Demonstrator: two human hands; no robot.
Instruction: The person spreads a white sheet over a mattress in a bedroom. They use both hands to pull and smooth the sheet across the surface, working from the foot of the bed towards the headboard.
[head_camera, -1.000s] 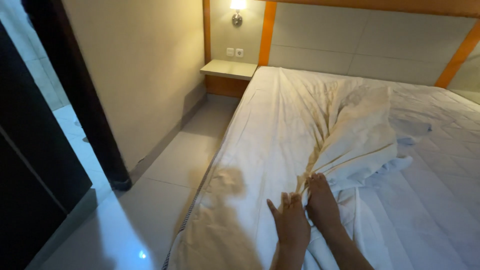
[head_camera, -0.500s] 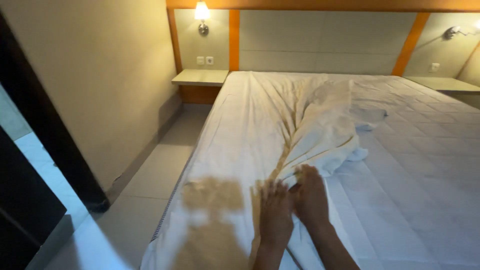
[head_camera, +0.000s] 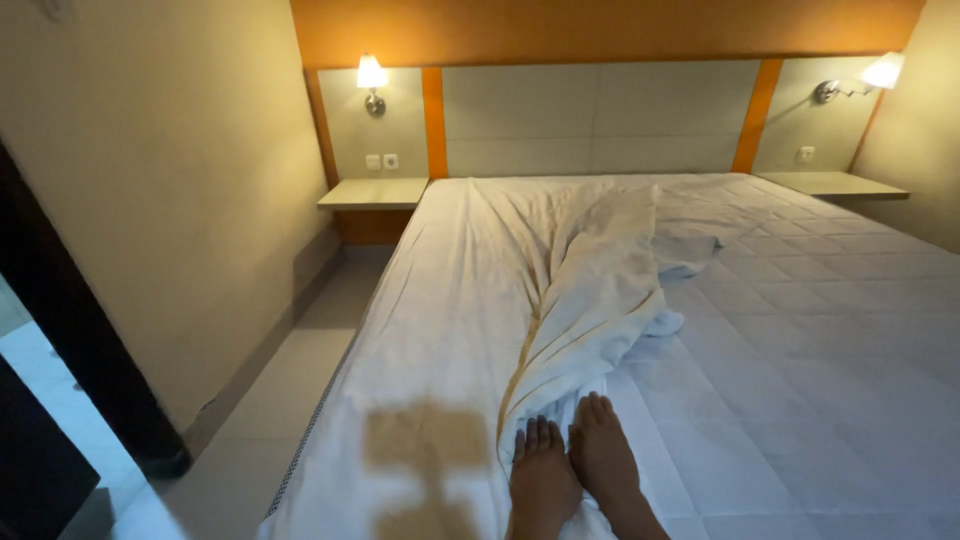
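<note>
A white sheet (head_camera: 560, 290) lies bunched in a long ridge down the middle of the bed, from the headboard end to the foot. My left hand (head_camera: 540, 482) and my right hand (head_camera: 604, 462) sit side by side at the near end of that ridge, with their fingers curled over the gathered cloth. The sheet spreads flat over the bed's left half. On the right half the quilted mattress (head_camera: 830, 340) is bare. A tan square patch (head_camera: 425, 440) shows on the sheet just left of my left hand.
A padded headboard (head_camera: 600, 115) with orange strips backs the bed. Small shelves (head_camera: 372, 192) (head_camera: 830, 183) and lit wall lamps (head_camera: 371, 78) (head_camera: 868, 78) flank it. A narrow tiled floor strip (head_camera: 290, 390) runs between the bed and the left wall. A dark door frame (head_camera: 90, 380) stands at the near left.
The view has swung right and up, so the whole headboard and the right lamp now show. My hands stay together on the bunched sheet and sit lower in the view.
</note>
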